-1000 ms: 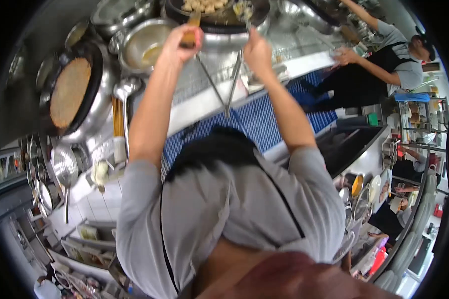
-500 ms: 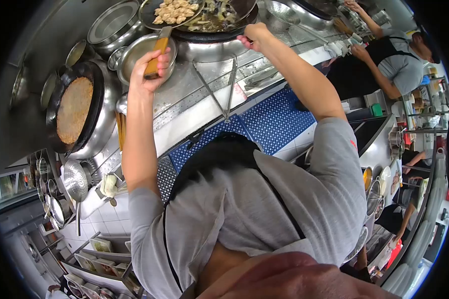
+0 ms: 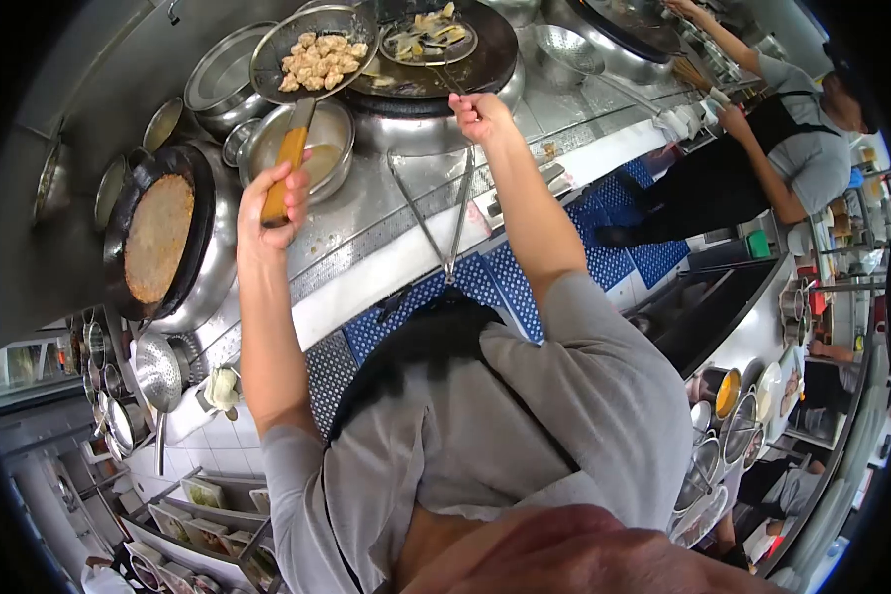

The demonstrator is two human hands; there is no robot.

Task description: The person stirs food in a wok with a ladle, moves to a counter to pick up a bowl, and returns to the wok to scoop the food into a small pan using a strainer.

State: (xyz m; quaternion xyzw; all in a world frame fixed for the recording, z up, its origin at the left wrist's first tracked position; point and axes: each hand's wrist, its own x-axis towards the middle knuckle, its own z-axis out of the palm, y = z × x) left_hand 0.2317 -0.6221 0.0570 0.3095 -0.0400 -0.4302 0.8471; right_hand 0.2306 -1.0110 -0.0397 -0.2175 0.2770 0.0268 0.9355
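Observation:
My left hand (image 3: 275, 206) is closed round the yellow wooden handle of a strainer (image 3: 312, 59) that carries browned chunks of food (image 3: 322, 61). The strainer is over the edge of a metal bowl (image 3: 332, 139) with cloudy liquid. My right hand (image 3: 481, 117) pinches the thin handle of a round wire skimmer (image 3: 421, 54), on which pale and dark vegetable strips (image 3: 431, 35) lie. That skimmer is above a large dark wok (image 3: 490, 59).
A second wok (image 3: 158, 238) with brownish contents stands at the left. A perforated ladle (image 3: 158, 374) hangs below it. Metal tongs (image 3: 452, 223) lie at the counter's edge (image 3: 366, 267). A co-worker (image 3: 802, 129) stands at the upper right.
The skimmer with the vegetable strips now shows clear of the wok's contents. My right hand has moved left and slightly down. The strainer of chunks has shifted left and down with my left hand.

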